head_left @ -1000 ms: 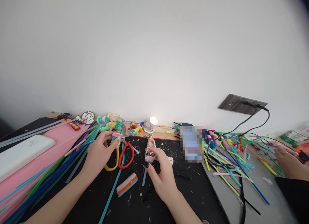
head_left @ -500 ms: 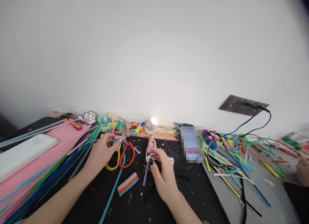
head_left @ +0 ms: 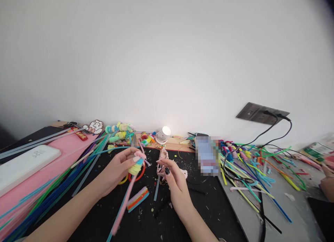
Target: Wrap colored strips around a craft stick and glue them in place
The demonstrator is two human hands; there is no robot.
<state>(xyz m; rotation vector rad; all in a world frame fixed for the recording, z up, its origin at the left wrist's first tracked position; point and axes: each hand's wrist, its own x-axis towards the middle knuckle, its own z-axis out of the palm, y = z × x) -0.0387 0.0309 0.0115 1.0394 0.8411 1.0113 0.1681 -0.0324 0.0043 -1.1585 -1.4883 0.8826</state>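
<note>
My left hand (head_left: 118, 170) is raised above the black mat (head_left: 146, 214) and pinches a small coiled piece (head_left: 136, 166) of yellow, blue and pink strip, with a long pink strip (head_left: 122, 209) hanging down from it. My right hand (head_left: 174, 181) hovers just to the right, fingers curled by the pink glue gun (head_left: 163, 162); whether it grips the gun I cannot tell. The yellow and red handled scissors (head_left: 139, 174) lie under my left hand, mostly hidden. A short stack of coloured strips (head_left: 137, 199) lies in front.
Long coloured strips (head_left: 52, 190) fan over the pink board at left, beside a white case (head_left: 23, 163). A blurred phone (head_left: 208, 155) stands at the mat's back right. More strips and cables (head_left: 255, 176) cover the grey surface; another person's hand (head_left: 327, 183) is at the far right.
My left hand lifted off the scissors and moved right toward my right hand, now holding up a coiled strip piece with a pink strip trailing. My right hand barely shifted.
</note>
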